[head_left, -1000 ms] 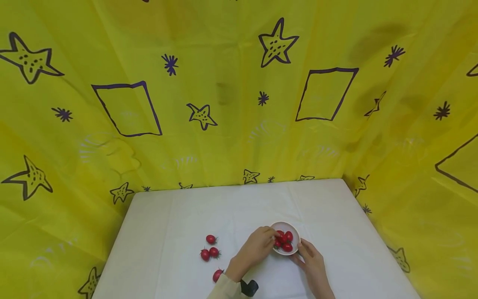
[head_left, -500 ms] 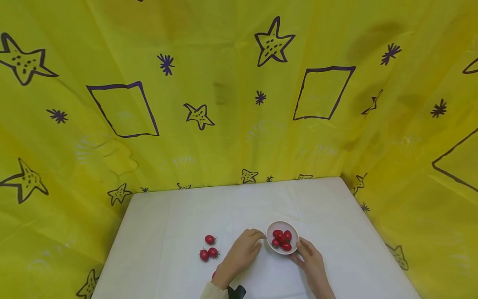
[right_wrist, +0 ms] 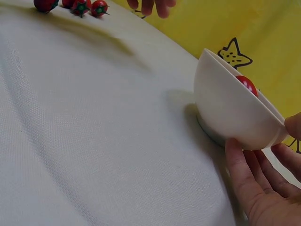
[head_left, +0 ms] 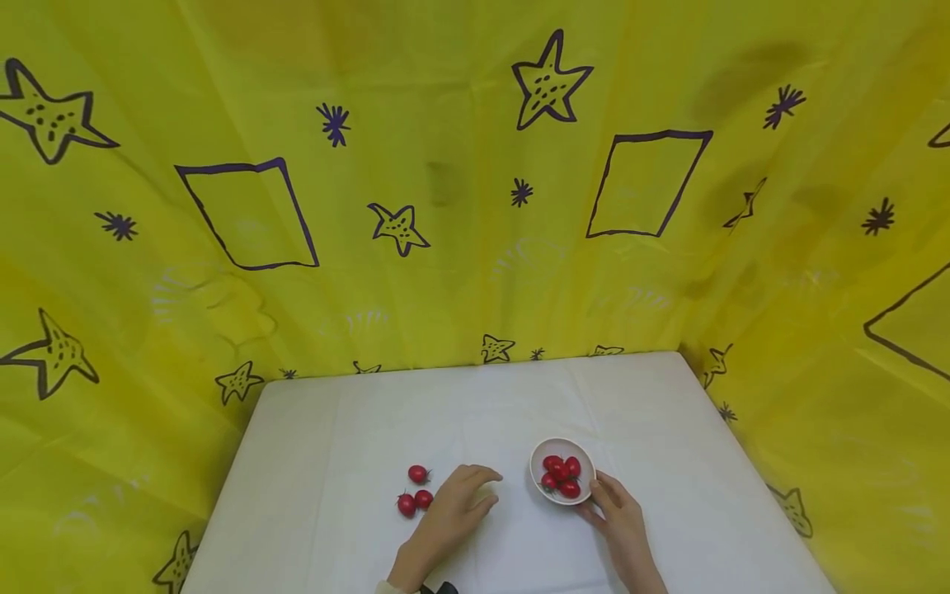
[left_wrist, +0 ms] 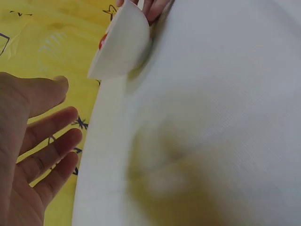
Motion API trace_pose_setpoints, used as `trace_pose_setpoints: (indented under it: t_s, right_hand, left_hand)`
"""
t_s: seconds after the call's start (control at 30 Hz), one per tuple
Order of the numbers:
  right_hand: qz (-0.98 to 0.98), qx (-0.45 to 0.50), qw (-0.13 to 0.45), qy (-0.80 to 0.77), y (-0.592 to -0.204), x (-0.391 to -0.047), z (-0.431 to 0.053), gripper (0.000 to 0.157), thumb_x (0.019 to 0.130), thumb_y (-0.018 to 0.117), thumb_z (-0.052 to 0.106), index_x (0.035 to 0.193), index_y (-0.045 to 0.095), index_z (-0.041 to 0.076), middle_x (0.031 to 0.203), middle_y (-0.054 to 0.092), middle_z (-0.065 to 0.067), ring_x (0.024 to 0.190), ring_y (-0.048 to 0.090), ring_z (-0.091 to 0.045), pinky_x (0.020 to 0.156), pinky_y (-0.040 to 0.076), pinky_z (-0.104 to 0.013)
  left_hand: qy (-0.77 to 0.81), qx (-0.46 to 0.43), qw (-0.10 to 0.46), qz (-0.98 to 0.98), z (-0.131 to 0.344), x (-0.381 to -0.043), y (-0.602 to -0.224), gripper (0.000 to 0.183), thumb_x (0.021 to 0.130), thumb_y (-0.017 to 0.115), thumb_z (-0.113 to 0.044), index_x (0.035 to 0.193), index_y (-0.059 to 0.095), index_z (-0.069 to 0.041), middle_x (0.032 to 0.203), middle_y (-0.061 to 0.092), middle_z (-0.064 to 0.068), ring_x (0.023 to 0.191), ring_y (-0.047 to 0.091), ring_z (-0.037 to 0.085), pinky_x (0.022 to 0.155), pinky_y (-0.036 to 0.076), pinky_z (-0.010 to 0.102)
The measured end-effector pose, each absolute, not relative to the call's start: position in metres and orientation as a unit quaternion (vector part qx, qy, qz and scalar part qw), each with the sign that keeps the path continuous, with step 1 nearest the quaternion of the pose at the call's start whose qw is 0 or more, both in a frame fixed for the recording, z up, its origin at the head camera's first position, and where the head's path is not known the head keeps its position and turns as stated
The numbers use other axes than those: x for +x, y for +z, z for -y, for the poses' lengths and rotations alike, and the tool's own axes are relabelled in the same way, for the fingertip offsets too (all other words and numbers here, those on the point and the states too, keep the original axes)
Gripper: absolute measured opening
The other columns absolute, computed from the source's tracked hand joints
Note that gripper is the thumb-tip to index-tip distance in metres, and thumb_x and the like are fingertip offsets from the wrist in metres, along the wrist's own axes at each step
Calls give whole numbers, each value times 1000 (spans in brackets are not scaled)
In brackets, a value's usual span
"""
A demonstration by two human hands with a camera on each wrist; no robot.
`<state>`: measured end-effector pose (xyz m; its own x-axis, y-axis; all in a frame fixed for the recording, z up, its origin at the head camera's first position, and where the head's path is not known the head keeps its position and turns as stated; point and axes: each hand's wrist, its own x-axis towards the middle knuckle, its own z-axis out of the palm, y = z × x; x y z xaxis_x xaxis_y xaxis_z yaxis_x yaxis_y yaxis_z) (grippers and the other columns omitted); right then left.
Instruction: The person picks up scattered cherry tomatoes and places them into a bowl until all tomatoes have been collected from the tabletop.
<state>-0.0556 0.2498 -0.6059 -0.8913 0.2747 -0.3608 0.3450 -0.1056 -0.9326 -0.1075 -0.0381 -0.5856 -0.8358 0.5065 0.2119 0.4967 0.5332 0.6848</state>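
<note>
My right hand (head_left: 622, 524) grips a small white bowl (head_left: 567, 447) at its right side. In the right wrist view the thumb sits on the rim and the fingers lie under the bowl (right_wrist: 230, 103). Several red cherry tomatoes (head_left: 560, 473) are heaped inside. To the bowl's left, apart from it, my left hand (head_left: 454, 507) hovers over the cloth, fingers loosely bent and thumb spread away. Nothing is between its fingers in the left wrist view. Just left of this hand lie loose cherry tomatoes (head_left: 419, 474) with green stems, one partly covered by the hand.
A white cloth (head_left: 356, 437) covers the table. Yellow curtains (head_left: 460, 289) with dark star and frame drawings rise along its back and sides. More of the loose tomatoes (right_wrist: 81, 5) show at the top of the right wrist view.
My left hand has drawn out of the bowl, where its fingers were at the tomatoes, and moved left toward the loose ones. The right hand keeps its hold on the bowl.
</note>
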Motion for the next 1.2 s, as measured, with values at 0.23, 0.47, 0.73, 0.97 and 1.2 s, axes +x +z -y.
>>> trace_pose_setpoints:
  t_s: [0.23, 0.47, 0.73, 0.97, 1.2]
  right_hand:
    - [-668, 232, 26, -707, -605, -55, -250, 57, 112, 50, 27, 157, 34, -3, 160, 38, -31, 136, 58, -25, 99, 60, -29]
    - [-663, 229, 26, -712, -605, -54, -250, 57, 111, 50, 28, 157, 34, -3, 161, 37, -31, 129, 61, -15, 99, 59, -29]
    - [-656, 225, 20, -720, -604, -53, -249, 56, 112, 50, 26, 157, 34, -4, 160, 37, -31, 108, 62, 7, 99, 59, -29]
    - [-660, 226, 24, -716, -602, -53, -249, 56, 112, 49, 26, 157, 34, -4, 161, 37, -31, 117, 62, 0, 100, 59, -28]
    - [-660, 223, 24, -717, -603, -53, -249, 57, 112, 49, 28, 157, 33, -4, 160, 37, -31, 107, 61, 9, 99, 59, -28]
  left_hand:
    - [400, 290, -49, -868, 53, -100, -599, 32, 92, 78, -17, 124, 71, -16, 126, 71, -5, 121, 63, 18, 106, 55, 38]
    - [339, 303, -98, -885, 65, -93, -609, 38, 87, 83, -15, 122, 71, -14, 125, 71, -2, 120, 64, 18, 102, 58, 37]
    - [286, 298, -147, -899, 78, -92, -614, 42, 81, 87, -8, 120, 74, -11, 121, 72, 0, 115, 66, 18, 100, 57, 39]
    - [272, 295, -173, -899, 83, -91, -616, 41, 77, 89, -7, 116, 75, -12, 119, 73, 0, 113, 67, 18, 98, 58, 38]
    - [259, 260, -180, -913, 91, -89, -622, 41, 75, 89, -5, 114, 76, -10, 117, 72, 2, 110, 69, 20, 97, 59, 38]
